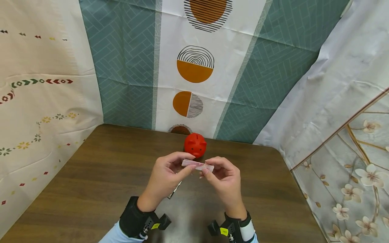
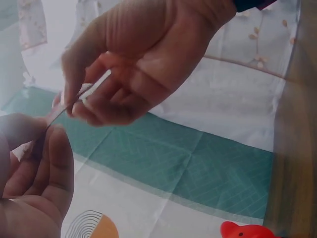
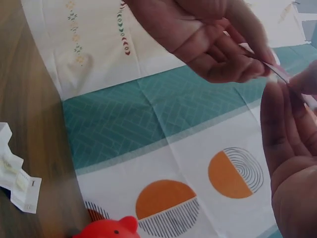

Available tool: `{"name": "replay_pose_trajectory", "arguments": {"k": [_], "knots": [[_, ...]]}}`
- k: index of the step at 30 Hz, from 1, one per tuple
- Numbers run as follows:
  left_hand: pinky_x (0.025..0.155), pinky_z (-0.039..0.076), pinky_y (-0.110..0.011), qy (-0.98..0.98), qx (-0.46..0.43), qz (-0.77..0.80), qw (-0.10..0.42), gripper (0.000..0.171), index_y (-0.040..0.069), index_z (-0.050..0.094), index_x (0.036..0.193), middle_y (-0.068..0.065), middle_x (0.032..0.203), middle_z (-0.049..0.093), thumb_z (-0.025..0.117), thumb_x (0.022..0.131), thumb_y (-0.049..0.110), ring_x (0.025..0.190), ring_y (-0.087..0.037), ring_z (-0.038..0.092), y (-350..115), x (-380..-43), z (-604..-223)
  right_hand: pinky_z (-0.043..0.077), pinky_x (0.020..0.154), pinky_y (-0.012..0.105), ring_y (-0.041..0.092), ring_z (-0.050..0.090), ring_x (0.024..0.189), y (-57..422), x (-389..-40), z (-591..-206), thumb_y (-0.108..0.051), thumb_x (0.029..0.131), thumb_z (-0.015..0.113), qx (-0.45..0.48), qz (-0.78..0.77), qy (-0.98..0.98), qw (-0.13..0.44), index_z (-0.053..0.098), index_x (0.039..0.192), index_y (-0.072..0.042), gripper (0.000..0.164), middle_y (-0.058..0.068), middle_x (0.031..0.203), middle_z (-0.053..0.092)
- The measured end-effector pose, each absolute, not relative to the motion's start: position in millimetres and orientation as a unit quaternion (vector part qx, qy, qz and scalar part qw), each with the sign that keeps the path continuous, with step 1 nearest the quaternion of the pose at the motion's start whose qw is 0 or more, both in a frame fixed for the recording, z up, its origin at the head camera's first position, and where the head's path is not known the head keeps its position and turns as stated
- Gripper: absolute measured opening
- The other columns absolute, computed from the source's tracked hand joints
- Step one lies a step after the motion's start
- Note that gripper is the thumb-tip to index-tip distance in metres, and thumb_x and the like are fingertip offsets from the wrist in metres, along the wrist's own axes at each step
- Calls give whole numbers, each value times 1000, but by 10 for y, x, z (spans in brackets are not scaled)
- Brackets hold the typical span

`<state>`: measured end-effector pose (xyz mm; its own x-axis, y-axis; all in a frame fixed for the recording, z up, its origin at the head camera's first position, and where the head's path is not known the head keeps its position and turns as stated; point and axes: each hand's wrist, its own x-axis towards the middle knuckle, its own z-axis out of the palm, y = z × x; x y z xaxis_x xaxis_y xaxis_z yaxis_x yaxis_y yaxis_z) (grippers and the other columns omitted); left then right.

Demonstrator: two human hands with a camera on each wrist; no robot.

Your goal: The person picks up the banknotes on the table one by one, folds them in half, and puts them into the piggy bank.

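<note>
Both hands hold a folded pink-and-white banknote, narrow as a strip, raised in front of the red piggy bank. My left hand pinches its left end between thumb and fingers. The right end is pinched by my right hand, thumb on the near side. In the left wrist view the banknote appears edge-on, a thin line running from one hand to the other. The piggy bank stands on the table just beyond the fingertips, its snout facing me.
A creased white paper strip with a dark thing under it lies on the brown wooden table, mostly hidden behind my left hand in the head view. Patterned cloths hang along the table's back and sides.
</note>
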<state>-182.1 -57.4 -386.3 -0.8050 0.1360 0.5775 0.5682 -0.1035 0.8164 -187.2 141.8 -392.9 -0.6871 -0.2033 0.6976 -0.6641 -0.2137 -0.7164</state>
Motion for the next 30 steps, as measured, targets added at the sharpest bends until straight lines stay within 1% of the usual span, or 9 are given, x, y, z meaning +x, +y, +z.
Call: {"name": "replay_pose_trajectory", "arguments": {"k": [5,9,13,17,21,24,30], "knots": [[77,64,-34,-659,-283,-680,153,29,7,73,113,-13,102,76,80,86,2,83,-17,71,-543,-1811,-3867,64,67,36,18,72,74,1380,-1858,-3939,18,87,68,353,682,-621,157,68,112,7,28,4,99,74],[78,64,-33,-666,-289,-669,157,29,6,72,114,-13,103,77,80,86,3,83,-17,72,-550,-1816,-3875,63,66,37,16,72,73,1373,-1853,-3942,20,85,68,344,675,-632,165,67,111,9,28,5,97,74],[76,64,-32,-672,-291,-662,157,27,6,70,112,-13,100,77,80,87,4,79,-17,73,-560,-1820,-3885,63,65,35,14,71,72,1369,-1846,-3945,21,83,69,345,668,-636,172,66,109,12,27,6,94,74],[75,64,-33,-671,-292,-666,146,33,6,66,118,-13,95,76,79,88,4,76,-19,72,-563,-1820,-3867,63,65,34,15,70,70,1373,-1845,-3946,22,83,68,349,666,-634,182,66,109,12,28,9,91,73],[75,63,-31,-679,-281,-664,138,40,8,63,124,-11,91,74,79,87,3,74,-18,70,-576,-1817,-3850,63,64,33,17,69,67,1393,-1848,-3942,22,83,69,343,661,-640,191,67,108,11,27,10,89,73],[74,63,-30,-682,-279,-662,136,40,7,63,124,-11,90,74,79,87,1,73,-18,69,-586,-1810,-3847,62,61,33,19,69,64,1417,-1850,-3936,20,83,69,334,653,-651,192,68,107,12,25,9,88,73],[66,62,-29,-679,-279,-664,143,37,6,62,123,-12,85,72,77,89,0,68,-19,67,-600,-1819,-3853,62,59,32,18,70,64,1468,-1855,-3912,16,84,72,305,639,-680,192,69,107,11,23,7,87,75]]}}
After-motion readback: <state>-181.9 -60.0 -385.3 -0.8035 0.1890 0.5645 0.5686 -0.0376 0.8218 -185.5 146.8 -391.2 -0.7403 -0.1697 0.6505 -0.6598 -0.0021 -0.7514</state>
